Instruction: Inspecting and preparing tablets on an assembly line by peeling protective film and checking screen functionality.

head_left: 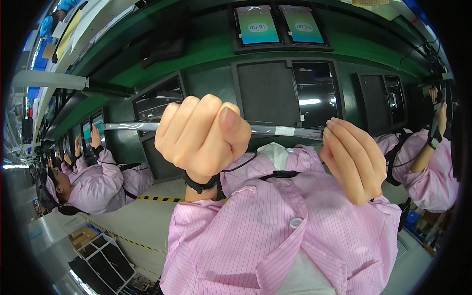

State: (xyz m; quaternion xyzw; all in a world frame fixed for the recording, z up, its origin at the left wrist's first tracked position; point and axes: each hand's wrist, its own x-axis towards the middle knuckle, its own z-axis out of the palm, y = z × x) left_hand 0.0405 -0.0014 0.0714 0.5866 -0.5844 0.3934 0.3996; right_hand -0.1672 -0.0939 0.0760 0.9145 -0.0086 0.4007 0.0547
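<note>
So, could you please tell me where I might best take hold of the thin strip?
Probably by the left end of the thin strip, pinched from the person's left: it is slender, lies roughly level and sticks out past the closed left hand, while the right hand pinches the other end.
</note>
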